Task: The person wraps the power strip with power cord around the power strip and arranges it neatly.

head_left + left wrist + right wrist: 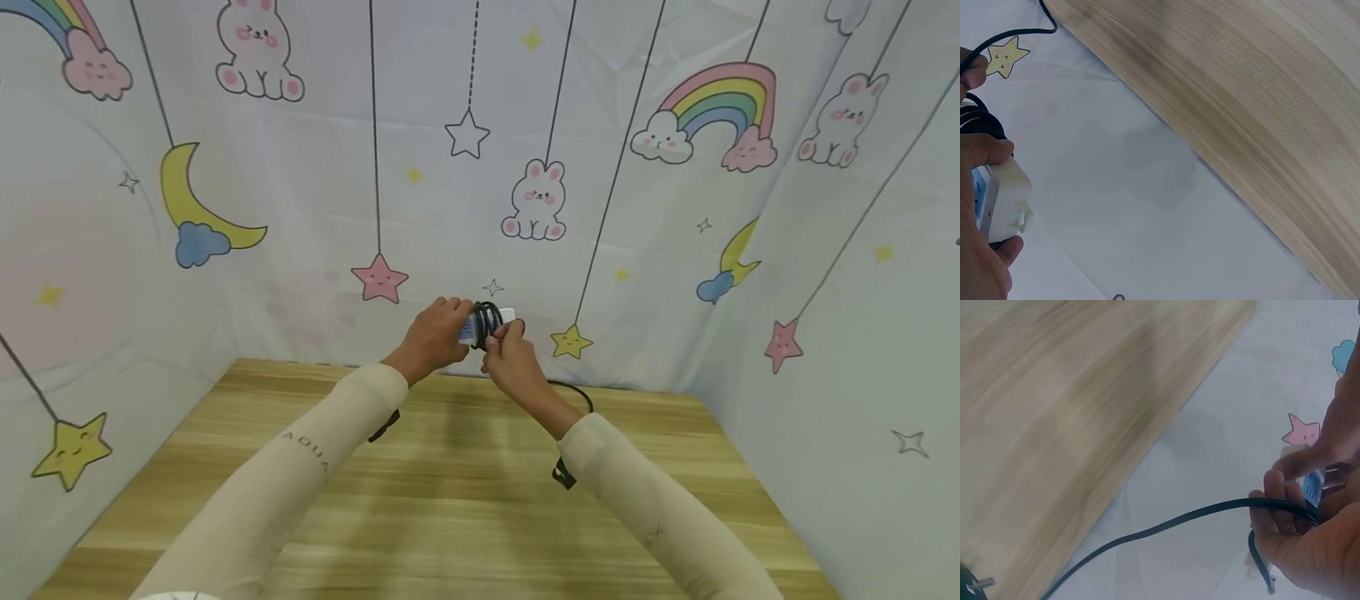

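Note:
In the head view my left hand (433, 337) grips one end of a white power strip (1011, 195) with blue socket faces, held up above the table's far edge. Several loops of black cord (487, 323) are wound around the strip's middle. Close beside it, my right hand (517, 362) holds the cord with curled fingers, as the right wrist view also shows. From that hand the free length of cord (1179, 519) trails away over the table. At its far end a dark plug (971, 586) with a metal prong is partly cut off by the frame.
A wood-grain table (450, 500) lies below both forearms. White cloth walls (315, 183) printed with stars, rabbits, moons and rainbows stand behind it and on both sides. Small black straps (564, 473) hang at the wrists.

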Tool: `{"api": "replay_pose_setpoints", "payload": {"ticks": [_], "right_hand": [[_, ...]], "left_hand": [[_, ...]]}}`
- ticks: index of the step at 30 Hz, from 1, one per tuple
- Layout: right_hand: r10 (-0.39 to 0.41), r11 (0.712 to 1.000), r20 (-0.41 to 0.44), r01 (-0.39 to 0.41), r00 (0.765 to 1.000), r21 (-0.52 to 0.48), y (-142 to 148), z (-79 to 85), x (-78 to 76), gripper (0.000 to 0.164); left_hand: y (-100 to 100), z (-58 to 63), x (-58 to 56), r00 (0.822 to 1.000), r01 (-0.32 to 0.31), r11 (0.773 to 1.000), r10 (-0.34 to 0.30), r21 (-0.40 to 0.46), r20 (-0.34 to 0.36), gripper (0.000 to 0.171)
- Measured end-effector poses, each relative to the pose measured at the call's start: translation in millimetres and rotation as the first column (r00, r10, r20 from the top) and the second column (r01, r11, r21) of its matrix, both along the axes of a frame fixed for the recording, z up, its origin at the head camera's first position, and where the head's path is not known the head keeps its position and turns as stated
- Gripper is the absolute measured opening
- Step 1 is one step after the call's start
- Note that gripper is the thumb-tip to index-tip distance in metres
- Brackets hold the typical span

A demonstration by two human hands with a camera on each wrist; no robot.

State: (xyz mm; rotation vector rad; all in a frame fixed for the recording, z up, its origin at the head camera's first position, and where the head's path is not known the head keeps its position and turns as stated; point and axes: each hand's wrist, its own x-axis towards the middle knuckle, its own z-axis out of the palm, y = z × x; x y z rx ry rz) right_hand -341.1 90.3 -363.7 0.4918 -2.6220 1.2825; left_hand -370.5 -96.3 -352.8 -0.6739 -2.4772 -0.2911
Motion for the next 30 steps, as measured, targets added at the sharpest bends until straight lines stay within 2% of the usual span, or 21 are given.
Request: {"api": "replay_pose_setpoints", "payload": {"ticks": [4,10,18,20,21,22,26,27,28,29,30], "right_hand": [[0.043,0.999,-0.007,-0.043,0.999,0.012,4,-10.8,4.5,0.016],[0.09,0.992,-0.014,-0.088,0.996,0.096,10,-27.5,11.3,0.02],[0.155,0.953,-0.014,-0.146,0.988,0.266,19,-53.7,9.6,0.024],[0.189,0.941,-0.015,-0.177,0.982,0.29,25,-65.4,0.5,0.025],[0.225,0.931,-0.044,-0.201,0.973,0.305,32,-83.9,-16.1,0.028],[0.242,0.92,-0.055,-0.211,0.969,0.331,37,-95.9,-27.2,0.029],[0.332,0.873,-0.144,-0.246,0.932,0.421,60,-166.2,-93.2,0.039],[0.337,0.861,-0.131,-0.248,0.932,0.444,62,-173.0,-100.7,0.039],[0.323,0.851,-0.103,-0.241,0.941,0.467,60,-167.5,-96.7,0.036],[0.33,0.839,-0.125,-0.231,0.936,0.492,61,-170.2,-98.9,0.036],[0.317,0.828,-0.085,-0.232,0.945,0.511,58,-158.5,-90.0,0.033]], "left_hand": [[-3,1.4,-1.0,1.0,-0.01,1.0,0.01,0.001,-0.001,0.061],[-4,0.9,-1.2,1.0,-0.005,1.0,0.005,0.0,0.009,0.063],[-3,-2.2,-1.1,1.0,0.0,1.0,0.0,-0.006,-0.005,0.06],[-4,-2.8,-1.2,1.0,0.003,1.0,-0.003,-0.002,-0.02,0.058],[-4,-3.0,-1.3,1.0,0.004,1.0,-0.004,-0.002,-0.026,0.058],[-4,-3.2,-1.3,1.0,0.005,1.0,-0.005,-0.001,-0.031,0.057],[-5,-3.2,-0.8,0.999,0.014,1.0,-0.014,0.0,-0.029,0.059],[-6,-2.8,-0.4,1.0,0.016,1.0,-0.016,-0.001,-0.024,0.06],[-6,-2.5,0.1,1.0,0.02,1.0,-0.02,-0.002,-0.017,0.061],[-7,-2.4,0.6,1.0,0.024,1.0,-0.024,-0.003,-0.01,0.062],[-7,-2.4,1.1,1.0,0.027,1.0,-0.027,-0.003,-0.001,0.062]]}}
